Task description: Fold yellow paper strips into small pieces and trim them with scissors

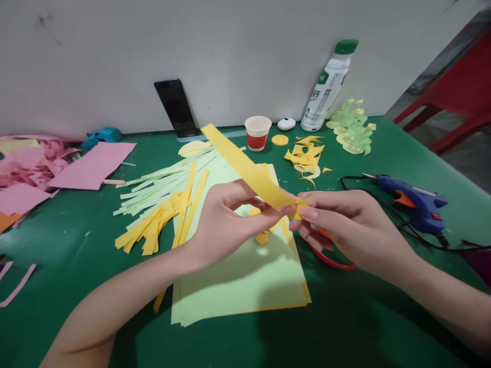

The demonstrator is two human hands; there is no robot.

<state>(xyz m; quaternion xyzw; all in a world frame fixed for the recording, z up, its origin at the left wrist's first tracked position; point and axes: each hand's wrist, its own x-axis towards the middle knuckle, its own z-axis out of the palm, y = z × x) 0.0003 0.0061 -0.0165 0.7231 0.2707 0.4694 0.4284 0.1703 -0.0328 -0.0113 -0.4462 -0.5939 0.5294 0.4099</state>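
Between my two hands a yellow paper strip (245, 166) is held up at a slant, its free end pointing to the upper left. My left hand (233, 214) pinches it near the lower end with thumb and fingers. At that end the strip is folded into a small knot-like shape, which the fingertips of my right hand (337, 220) grip. Beneath the hands lie pale green paper sheets (238, 286) with yellow paper under them. Small folded yellow pieces (262, 238) rest on the sheets, partly hidden by my left hand. Red-handled scissors (333, 261) lie under my right hand, mostly covered.
Yellow strips (153, 230) and pale green strips (153, 186) lie left of the sheets. A paper cup (258, 134), a phone (176, 108), a bottle (326, 92) and yellow scraps (307, 156) are at the back. A blue glue gun (412, 199) with its cord lies right; pink paper (94, 166) left.
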